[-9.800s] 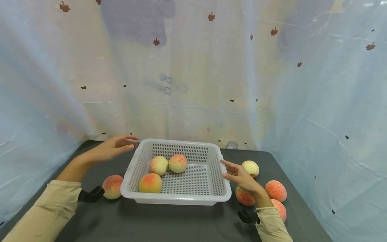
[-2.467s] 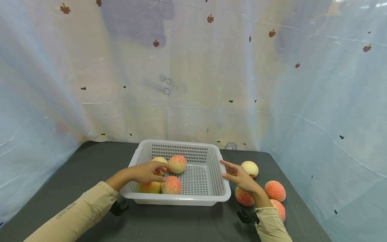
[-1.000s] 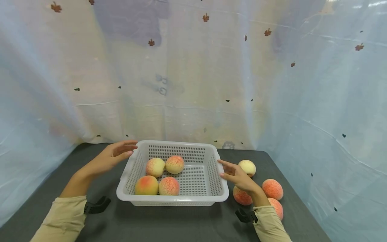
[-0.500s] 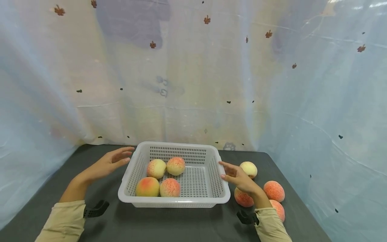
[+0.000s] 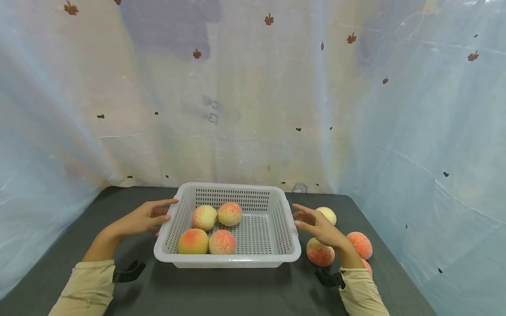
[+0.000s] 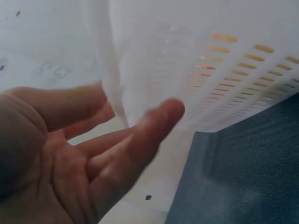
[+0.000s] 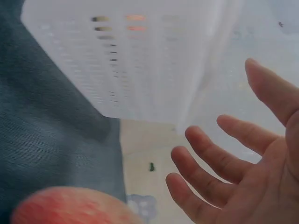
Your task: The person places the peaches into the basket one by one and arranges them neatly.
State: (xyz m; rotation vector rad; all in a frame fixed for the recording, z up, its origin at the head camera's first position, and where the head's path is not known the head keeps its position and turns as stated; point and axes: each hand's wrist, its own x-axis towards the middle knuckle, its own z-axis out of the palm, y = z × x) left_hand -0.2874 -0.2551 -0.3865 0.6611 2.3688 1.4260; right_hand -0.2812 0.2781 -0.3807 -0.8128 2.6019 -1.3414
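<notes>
Hands, two, both open and holding nothing. Left hand [image 5: 140,219]: fingers straight, tips at the left wall of the white basket [image 5: 229,256], lower centre of the frame; I cannot tell whether they touch it. Right hand [image 5: 318,224]: fingers spread, just beside the right wall, apart from it in the right wrist view [image 7: 243,168].

Step in hand, as I judge it: bringing both palms onto the basket's sides. To do it well I should close on the two walls evenly, under the rolled rim, and keep it level so the fruit does not roll.

Basket: rectangular moulded plastic, slotted walls and floor, smooth rim, light and likely a little flexible. It sits on the dark surface [image 5: 237,294], which looks matte and finely woven.

Contents: four peaches [image 5: 193,241], round, yellow blushing to speckled red, in the left half.

Outside, right of the basket: loose peaches [image 5: 320,252], one pale yellow one [image 5: 327,214] behind my right hand.

Backdrop: translucent sheeting [image 5: 415,131], wrinkled, dotted with small leaf marks.
</notes>
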